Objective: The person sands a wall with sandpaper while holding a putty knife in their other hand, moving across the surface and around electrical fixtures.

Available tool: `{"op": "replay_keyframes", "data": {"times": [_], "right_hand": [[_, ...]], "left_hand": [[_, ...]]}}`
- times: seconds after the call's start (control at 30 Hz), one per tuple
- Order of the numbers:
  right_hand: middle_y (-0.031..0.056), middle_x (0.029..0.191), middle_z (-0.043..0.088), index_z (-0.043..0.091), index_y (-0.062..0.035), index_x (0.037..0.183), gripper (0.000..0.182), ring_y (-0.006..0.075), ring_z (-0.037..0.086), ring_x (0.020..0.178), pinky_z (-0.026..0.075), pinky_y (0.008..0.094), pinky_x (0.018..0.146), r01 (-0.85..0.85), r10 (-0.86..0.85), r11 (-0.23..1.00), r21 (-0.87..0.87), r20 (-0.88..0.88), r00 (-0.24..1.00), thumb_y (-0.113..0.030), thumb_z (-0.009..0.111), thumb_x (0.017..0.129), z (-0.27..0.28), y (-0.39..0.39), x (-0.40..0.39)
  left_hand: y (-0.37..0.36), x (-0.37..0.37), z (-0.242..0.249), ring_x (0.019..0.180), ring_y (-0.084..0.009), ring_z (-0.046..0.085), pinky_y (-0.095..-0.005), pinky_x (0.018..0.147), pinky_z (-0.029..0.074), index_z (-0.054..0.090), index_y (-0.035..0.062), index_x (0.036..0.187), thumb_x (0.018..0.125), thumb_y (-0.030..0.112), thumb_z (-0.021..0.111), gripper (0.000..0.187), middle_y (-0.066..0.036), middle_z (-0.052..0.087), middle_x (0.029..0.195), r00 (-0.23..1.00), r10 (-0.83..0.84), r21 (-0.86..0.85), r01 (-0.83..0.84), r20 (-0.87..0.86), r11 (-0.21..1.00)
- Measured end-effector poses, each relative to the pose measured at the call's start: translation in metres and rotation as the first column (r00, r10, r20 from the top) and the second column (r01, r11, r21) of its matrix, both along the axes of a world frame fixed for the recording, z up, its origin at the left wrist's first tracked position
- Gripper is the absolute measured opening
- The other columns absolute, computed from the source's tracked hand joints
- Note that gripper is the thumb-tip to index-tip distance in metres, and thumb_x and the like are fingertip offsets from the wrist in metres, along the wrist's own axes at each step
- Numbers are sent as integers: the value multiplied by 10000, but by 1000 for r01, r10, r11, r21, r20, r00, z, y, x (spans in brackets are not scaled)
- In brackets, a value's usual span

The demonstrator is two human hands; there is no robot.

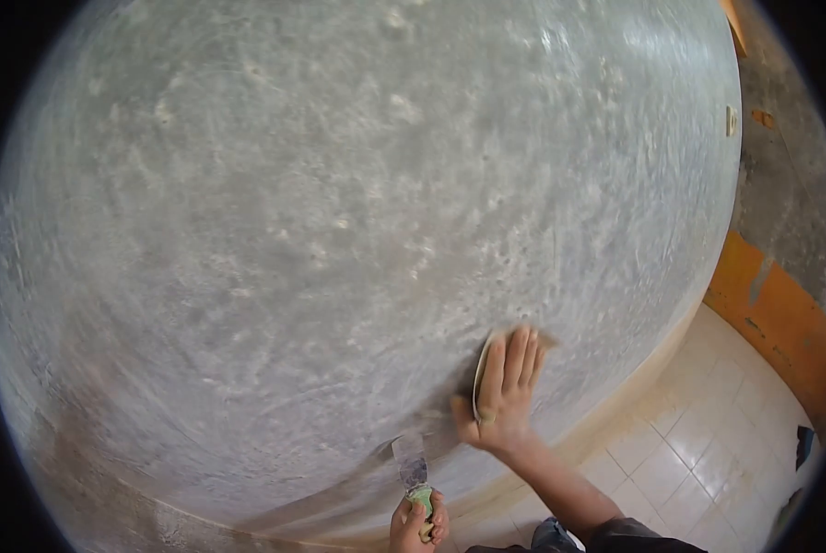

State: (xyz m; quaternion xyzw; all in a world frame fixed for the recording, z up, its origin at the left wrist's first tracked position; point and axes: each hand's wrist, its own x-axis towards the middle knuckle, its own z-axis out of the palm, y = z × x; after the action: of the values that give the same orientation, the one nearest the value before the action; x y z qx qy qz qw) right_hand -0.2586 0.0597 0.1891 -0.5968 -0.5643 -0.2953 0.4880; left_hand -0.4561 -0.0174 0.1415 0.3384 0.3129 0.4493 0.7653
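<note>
My left hand [419, 527] is wrapped round the green handle of a putty knife [411, 463], whose stained metal blade points up in front of the wall. Farther up and to the right, my right hand [505, 382] presses a thin sheet that looks like sandpaper [479, 373] against the grey plastered wall [339, 230]. Its fingers lie long and flat over the sheet, and the thumb sticks out to the left. Only the sheet's edges show beside the fingers. The wall's surface is mottled, with pale patches and small pits.
White floor tiles [689, 442] lie at the lower right, dusty along the foot of the wall. An orange wall section [772, 323] borders them. A small switch plate or socket [731, 121] sits at the wall's right edge. Dark objects [804, 447] lie at the far right.
</note>
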Motion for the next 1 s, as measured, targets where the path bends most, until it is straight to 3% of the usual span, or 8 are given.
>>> {"op": "replay_keyframes", "data": {"times": [0.1,0.2,0.33,0.43,0.63,0.7,0.9,1.0], "right_hand": [[352,1433,186,303,69,1368,797,498,146,1345,77,618,1061,-26,26,1000,3,0,1000,-448,554,815,-104,3,-5],[360,1436,154,276,86,1362,823,500,136,1346,74,630,1057,-21,21,1000,11,-3,1000,-464,552,816,-130,2,1],[373,1440,112,181,113,1393,847,506,88,1357,61,595,1080,26,-24,999,19,-73,997,-434,524,844,-12,-7,41],[380,1439,102,151,122,1400,839,510,72,1359,53,582,1087,31,-25,998,60,-97,995,-402,514,853,27,-5,54],[403,1431,52,96,159,1386,868,540,46,1346,35,624,1066,-29,27,1000,-9,-159,987,-355,535,841,-134,-3,12],[407,1428,41,85,162,1385,861,541,34,1345,36,629,1063,-56,51,998,-16,-201,978,-340,530,845,-135,-8,18],[360,1459,24,78,131,1405,795,497,13,1367,19,566,1095,39,-12,995,87,-292,956,-256,497,851,12,-10,93],[357,1460,29,80,121,1410,792,500,18,1365,19,567,1096,31,-1,995,98,-290,957,-241,500,843,-2,-8,83]], "left_hand": [[2,2,-9,417,-49,341,-190,380,303,492,75,993,910,388,555,330,1,451,648,1000,-28,-2,28,13,1000],[4,6,-6,416,-50,344,-194,378,307,488,76,995,901,387,571,335,-5,463,662,998,-60,2,60,-32,998],[4,14,1,417,-50,346,-195,378,309,487,80,999,894,391,581,341,-7,471,665,994,-67,-12,67,-84,998],[6,18,3,420,-50,345,-192,381,310,488,90,994,891,401,583,340,-3,477,669,992,-92,-27,90,-81,996],[12,25,2,424,-43,331,-185,392,303,494,107,994,900,407,567,323,13,466,666,984,-150,-31,147,-96,989],[12,27,-3,427,-40,329,-183,392,298,502,101,1022,909,400,555,324,14,464,671,980,-153,-36,150,-129,988],[12,33,3,431,-38,332,-183,394,294,515,81,1042,915,393,546,338,18,464,672,970,-201,-42,197,-137,979],[15,34,-6,433,-34,334,-181,397,296,515,76,1048,912,391,552,345,20,462,666,968,-236,-67,231,-84,971]]}}
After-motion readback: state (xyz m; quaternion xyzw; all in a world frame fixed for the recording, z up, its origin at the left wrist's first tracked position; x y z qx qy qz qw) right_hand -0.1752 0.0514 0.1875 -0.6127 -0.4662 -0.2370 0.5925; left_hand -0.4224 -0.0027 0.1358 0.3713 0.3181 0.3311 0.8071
